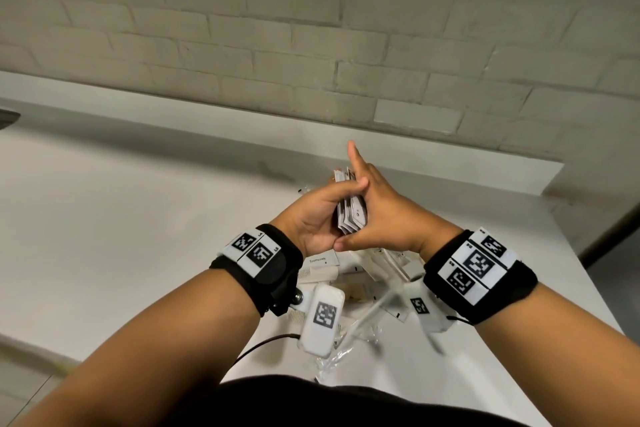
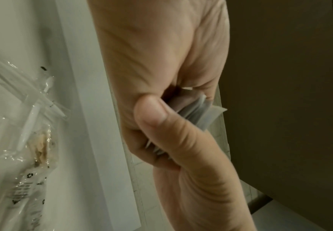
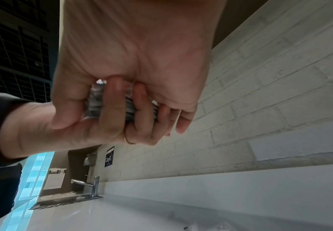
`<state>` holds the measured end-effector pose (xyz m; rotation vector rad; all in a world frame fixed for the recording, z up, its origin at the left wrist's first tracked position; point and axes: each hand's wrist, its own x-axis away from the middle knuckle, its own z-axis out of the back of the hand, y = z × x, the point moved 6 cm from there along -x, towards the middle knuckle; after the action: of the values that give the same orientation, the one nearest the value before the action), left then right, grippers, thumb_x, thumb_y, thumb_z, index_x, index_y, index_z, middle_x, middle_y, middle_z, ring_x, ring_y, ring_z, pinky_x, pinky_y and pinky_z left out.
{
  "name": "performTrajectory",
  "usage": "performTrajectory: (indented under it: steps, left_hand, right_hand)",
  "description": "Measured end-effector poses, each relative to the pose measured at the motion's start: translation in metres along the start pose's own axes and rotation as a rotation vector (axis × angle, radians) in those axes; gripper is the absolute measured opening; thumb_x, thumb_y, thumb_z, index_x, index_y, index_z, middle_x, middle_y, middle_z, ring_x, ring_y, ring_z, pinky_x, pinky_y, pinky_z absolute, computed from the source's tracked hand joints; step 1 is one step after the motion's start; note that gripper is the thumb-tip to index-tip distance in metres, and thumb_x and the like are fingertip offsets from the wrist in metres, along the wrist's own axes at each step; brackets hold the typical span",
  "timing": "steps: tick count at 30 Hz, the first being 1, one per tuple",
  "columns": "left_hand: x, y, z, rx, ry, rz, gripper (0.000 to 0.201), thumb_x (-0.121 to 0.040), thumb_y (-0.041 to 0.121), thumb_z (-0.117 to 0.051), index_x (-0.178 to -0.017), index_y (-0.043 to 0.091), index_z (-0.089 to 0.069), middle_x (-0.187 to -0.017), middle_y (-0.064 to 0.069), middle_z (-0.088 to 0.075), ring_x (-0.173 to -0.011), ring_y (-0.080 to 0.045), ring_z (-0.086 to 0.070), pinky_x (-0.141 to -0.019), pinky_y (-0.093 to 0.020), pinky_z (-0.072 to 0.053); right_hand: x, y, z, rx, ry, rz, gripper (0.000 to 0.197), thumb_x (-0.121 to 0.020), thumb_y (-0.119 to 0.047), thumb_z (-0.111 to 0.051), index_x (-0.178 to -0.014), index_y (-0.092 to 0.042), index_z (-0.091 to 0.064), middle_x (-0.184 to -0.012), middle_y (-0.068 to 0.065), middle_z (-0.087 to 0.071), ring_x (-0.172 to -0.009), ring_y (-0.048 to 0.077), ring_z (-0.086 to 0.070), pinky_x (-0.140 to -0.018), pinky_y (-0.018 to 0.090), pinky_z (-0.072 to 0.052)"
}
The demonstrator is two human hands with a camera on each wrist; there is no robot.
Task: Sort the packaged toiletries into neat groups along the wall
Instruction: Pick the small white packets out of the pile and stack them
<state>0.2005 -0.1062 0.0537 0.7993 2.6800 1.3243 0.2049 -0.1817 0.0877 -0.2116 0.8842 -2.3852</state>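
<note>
Above the white counter (image 1: pixel 138 218) both hands hold one stack of white sachets (image 1: pixel 352 215) upright between the palms. My left hand (image 1: pixel 317 215) grips it from the left, its fingers curled round the far side. On the other side my right hand (image 1: pixel 382 218) presses its palm against the stack, thumb hooked under the lower edge and index finger pointing up. The left wrist view shows the sachets' edges (image 2: pixel 200 112) behind a thumb. In the right wrist view the sachets (image 3: pixel 94 103) are wrapped by the fingers (image 3: pixel 110 106) of the left hand.
Under the wrists a loose pile of packaged toiletries lies on the counter: a toothpaste box (image 1: pixel 322 262) and clear-wrapped items (image 1: pixel 360 322) (image 2: pixel 29 125). A brick wall (image 1: pixel 311 28) with a low ledge runs behind. A tap (image 3: pixel 91 186) and sink stand far left. The counter ends at right.
</note>
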Motion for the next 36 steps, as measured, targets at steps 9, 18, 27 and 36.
performTrajectory:
  steps: [9,18,27,36]
  left_hand:
    - [0.002,0.009,0.017,0.081,0.069,-0.032,0.024,-0.095,0.020,-0.037,-0.107,0.009,-0.054,-0.089,-0.011,-0.059,-0.077,-0.023,-0.063,-0.068,-0.031,-0.056]
    - [-0.006,0.032,0.041,0.081,0.141,-0.284,0.058,-0.100,0.008,-0.036,-0.143,0.044,-0.023,-0.093,-0.010,-0.058,-0.083,-0.021,-0.060,-0.075,-0.032,-0.052]
    - [-0.015,0.064,0.102,-0.460,0.119,-0.332,0.056,-0.087,0.011,-0.063,-0.130,0.033,-0.034,-0.132,-0.001,-0.038,-0.118,-0.008,-0.043,-0.091,-0.020,-0.037]
    - [-0.076,0.111,0.130,-1.911,-0.200,-0.265,0.040,-0.070,0.028,-0.078,-0.087,0.024,-0.042,-0.099,0.003,-0.052,-0.090,-0.017,-0.051,-0.070,-0.023,-0.039]
  right_hand:
    - [-0.010,-0.005,-0.011,-0.109,-0.017,-0.056,0.147,-0.051,-0.032,-0.093,-0.133,-0.061,0.025,-0.155,-0.010,-0.011,-0.144,0.013,-0.020,-0.114,0.039,-0.032]
    - [-0.035,0.004,-0.041,-0.729,-0.125,-0.419,0.091,-0.064,0.003,-0.077,-0.139,-0.021,-0.032,-0.109,0.010,-0.061,-0.091,0.028,-0.061,-0.068,0.038,-0.052]
    - [-0.079,0.034,-0.042,-0.283,-0.055,-0.534,0.035,-0.071,-0.004,-0.069,-0.092,-0.024,-0.049,-0.076,0.005,-0.053,-0.064,0.017,-0.047,-0.051,0.026,-0.033]
    - [-0.158,0.048,-0.053,0.281,-0.167,-0.469,0.059,-0.072,-0.015,-0.073,-0.124,-0.013,-0.045,-0.115,0.005,-0.045,-0.094,0.022,-0.056,-0.072,0.029,-0.048]
